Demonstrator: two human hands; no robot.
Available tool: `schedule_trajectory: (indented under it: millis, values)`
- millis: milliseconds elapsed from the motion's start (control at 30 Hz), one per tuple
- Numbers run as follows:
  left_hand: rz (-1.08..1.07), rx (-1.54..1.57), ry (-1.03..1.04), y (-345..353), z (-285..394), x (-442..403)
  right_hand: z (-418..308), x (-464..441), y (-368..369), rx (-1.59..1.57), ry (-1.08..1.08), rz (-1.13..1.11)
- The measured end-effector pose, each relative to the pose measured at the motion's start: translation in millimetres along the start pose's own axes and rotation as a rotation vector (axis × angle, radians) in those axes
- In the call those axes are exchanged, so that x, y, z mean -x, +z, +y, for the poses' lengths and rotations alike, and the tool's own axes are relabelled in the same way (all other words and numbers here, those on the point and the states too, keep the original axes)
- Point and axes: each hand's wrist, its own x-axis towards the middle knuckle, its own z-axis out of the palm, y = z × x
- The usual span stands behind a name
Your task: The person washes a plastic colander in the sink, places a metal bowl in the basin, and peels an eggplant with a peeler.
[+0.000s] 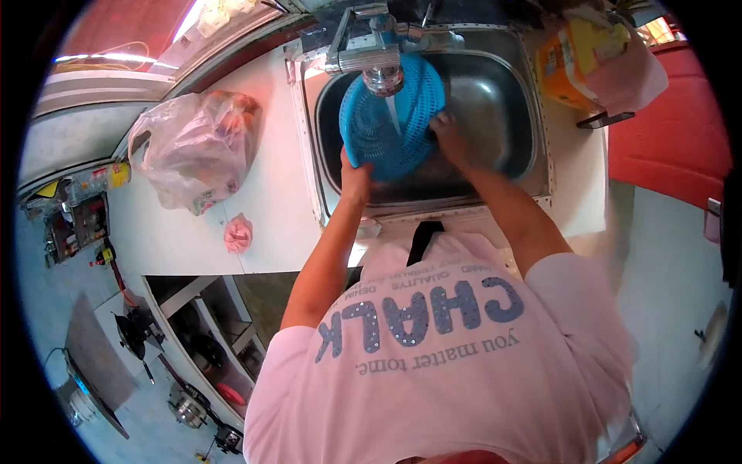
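A blue perforated plastic basket (363,124) is held tilted in the steel sink (495,93), beneath the faucet (382,76). Water streams from the spout into it. My left hand (355,176) grips the basket's near left rim, its thumb side against the plastic. At the basket's right side, my right hand (450,141) has its fingers closed on the edge; some fingertips are hidden behind the wall. Apart from the water, I cannot make out any contents.
On the white counter to the left lie a filled clear plastic bag (197,151) and a small pink bundle (238,233). An orange-and-yellow package (580,62) stands right of the sink. Open shelves (209,325) sit below the counter, and pans hang at the lower left.
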Motion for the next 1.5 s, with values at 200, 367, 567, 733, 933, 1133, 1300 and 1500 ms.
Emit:
schedule_trajectory:
  millis: [200, 367, 567, 733, 933, 1133, 1300, 1500]
  values:
    - [-0.094, -0.128, -0.246, 0, -5, -4, -37, 22, 39, -0.152, 0.027, -0.340]
    - [-0.023, 0.012, -0.169, -8, 19, 0, -21, 2, -7, 0.555, -0.050, -0.027]
    - [-0.126, -0.029, -0.405, 14, -21, 4, -14, 14, 79, -0.454, 0.471, -0.225]
    - [0.145, -0.676, 0.366, -23, -29, -50, 20, -1, 20, -0.058, -0.118, -0.490]
    - [0.361, -0.461, 0.484, 0, -1, -52, -13, 2, 18, 0.064, 0.039, -0.542]
    - [0.247, -0.696, 0.548, 8, 36, -53, 30, -18, 15, 0.540, -0.169, -0.341]
    - [0.333, -0.682, 0.604, 24, 46, -58, -27, -1, 40, 0.148, 0.212, -0.537]
    - [0.313, -0.800, 0.589, 22, 51, -59, -22, 11, 52, -0.478, 0.033, -0.583]
